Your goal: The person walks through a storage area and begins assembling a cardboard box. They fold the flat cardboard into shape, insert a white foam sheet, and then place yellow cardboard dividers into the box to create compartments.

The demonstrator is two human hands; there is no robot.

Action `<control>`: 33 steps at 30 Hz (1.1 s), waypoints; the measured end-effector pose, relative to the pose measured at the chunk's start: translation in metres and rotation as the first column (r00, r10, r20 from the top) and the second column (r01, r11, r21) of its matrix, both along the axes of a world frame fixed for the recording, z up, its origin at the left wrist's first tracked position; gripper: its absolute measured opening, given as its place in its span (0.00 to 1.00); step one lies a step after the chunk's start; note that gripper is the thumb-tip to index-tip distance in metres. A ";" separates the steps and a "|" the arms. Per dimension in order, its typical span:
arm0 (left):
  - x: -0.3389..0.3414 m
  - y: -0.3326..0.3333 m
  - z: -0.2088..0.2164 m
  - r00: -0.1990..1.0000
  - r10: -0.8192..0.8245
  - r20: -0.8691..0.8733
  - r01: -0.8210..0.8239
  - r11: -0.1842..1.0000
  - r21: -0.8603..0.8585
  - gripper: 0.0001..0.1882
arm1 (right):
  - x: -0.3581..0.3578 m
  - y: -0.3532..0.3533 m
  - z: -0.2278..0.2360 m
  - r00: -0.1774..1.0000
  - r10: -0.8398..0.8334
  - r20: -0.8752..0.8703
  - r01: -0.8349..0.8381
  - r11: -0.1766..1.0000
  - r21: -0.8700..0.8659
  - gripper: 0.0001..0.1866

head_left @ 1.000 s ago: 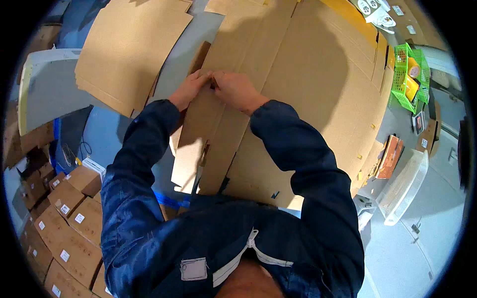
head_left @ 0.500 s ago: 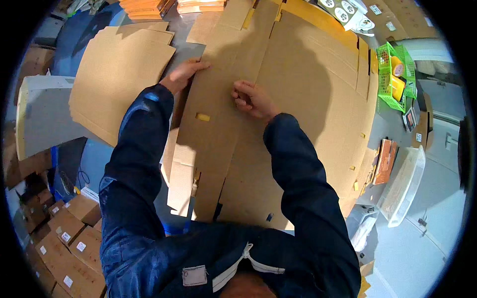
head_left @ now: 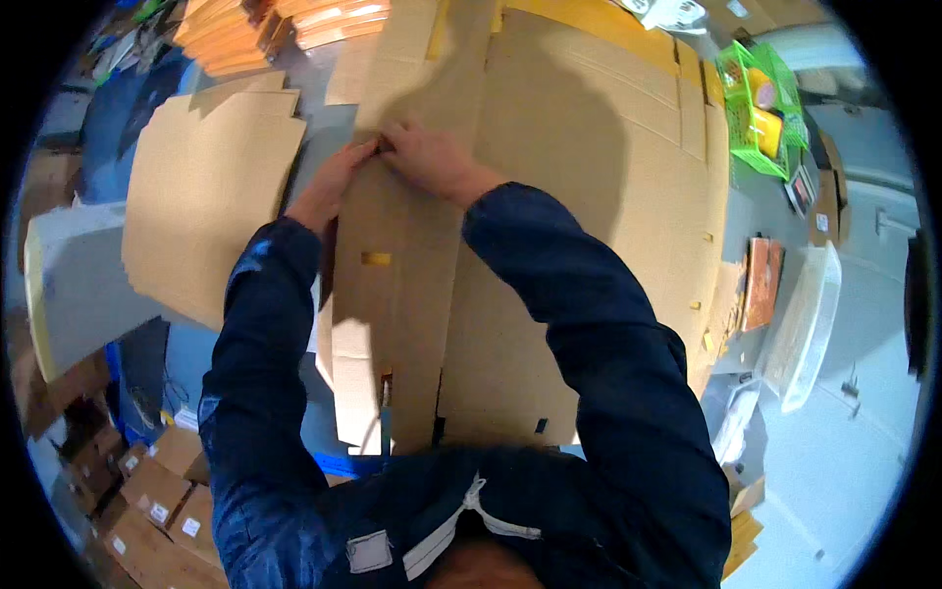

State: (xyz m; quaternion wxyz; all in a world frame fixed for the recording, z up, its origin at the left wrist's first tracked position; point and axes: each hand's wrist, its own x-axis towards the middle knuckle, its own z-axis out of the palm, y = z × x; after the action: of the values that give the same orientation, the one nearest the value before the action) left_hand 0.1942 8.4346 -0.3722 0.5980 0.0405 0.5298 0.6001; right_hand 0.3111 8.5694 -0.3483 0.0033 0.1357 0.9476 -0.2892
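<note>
A large brown cardboard sheet point(head_left: 549, 206), flat and creased, with slots cut in it, lies in front of me. At its far left edge my two hands meet. My left hand point(head_left: 336, 185) is closed at that edge, fingers stretched together, seemingly pinching the board. Right beside its fingertips, my right hand point(head_left: 424, 159) is curled closed over the sheet. A small dark spot shows between the fingertips; whether it is an object or shadow I cannot make out. The underside of the left edge is hidden by my hands.
Left of the sheet lies a stack of smaller cut cardboard pieces point(head_left: 211, 196). Orange bundles point(head_left: 235, 34) sit at the back. On the right stand a green basket point(head_left: 751, 118) with yellow items and a clear plastic tray point(head_left: 810, 324). Cartons point(head_left: 157, 496) are piled at lower left.
My right hand has moved left from the middle of the sheet to meet my left hand at the edge. The whole view has shifted and turned slightly.
</note>
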 end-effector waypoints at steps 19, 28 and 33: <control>-0.030 0.022 -0.012 0.981 -0.070 -0.179 0.064 0.997 -0.039 0.23 | 0.499 0.297 0.046 0.347 -0.938 0.010 0.904 0.337 0.262 0.17; 0.087 0.128 0.034 -0.245 -0.472 -0.847 -0.005 0.874 -0.486 0.28 | 0.327 0.364 0.028 0.862 -0.479 -0.166 0.506 0.791 0.343 0.17; 0.175 0.164 -0.005 -0.431 -0.193 -0.881 0.322 0.880 -0.350 0.27 | 0.150 0.358 0.010 0.944 -0.260 -0.202 0.299 0.934 0.196 0.17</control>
State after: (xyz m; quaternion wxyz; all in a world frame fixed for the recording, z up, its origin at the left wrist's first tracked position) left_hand 0.3692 8.5984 -0.3773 0.0322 0.6598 0.7329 0.1627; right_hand 0.4611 8.9275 -0.3380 -0.1354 0.2435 0.9417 -0.1885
